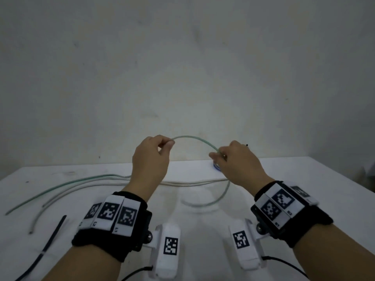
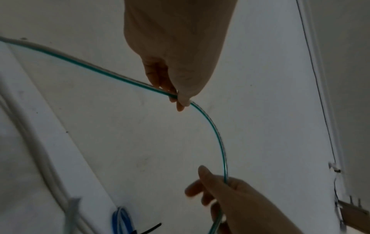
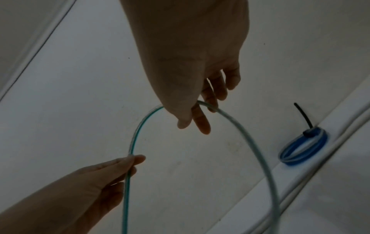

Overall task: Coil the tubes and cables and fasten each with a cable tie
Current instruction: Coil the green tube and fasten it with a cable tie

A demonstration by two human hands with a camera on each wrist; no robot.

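A thin green tube (image 1: 194, 138) arches in the air between my two hands above the white table (image 1: 304, 179). My left hand (image 1: 169, 144) pinches it between thumb and fingers; from there the tube (image 2: 90, 66) trails left onto the table. My right hand (image 1: 218, 156) pinches the other side of the arch, and the tube (image 3: 254, 147) drops below it into a loop (image 1: 219, 199) on the table. In the right wrist view my right hand (image 3: 192, 117) is above and my left hand (image 3: 130, 159) is at lower left.
A white cable (image 1: 81, 185) runs across the table behind my wrists, its end at the left. A black cable tie (image 1: 50, 240) lies at front left. A coiled blue tube (image 3: 304, 148), fastened with a black tie, sits by the wall (image 1: 182, 67) near my right hand.
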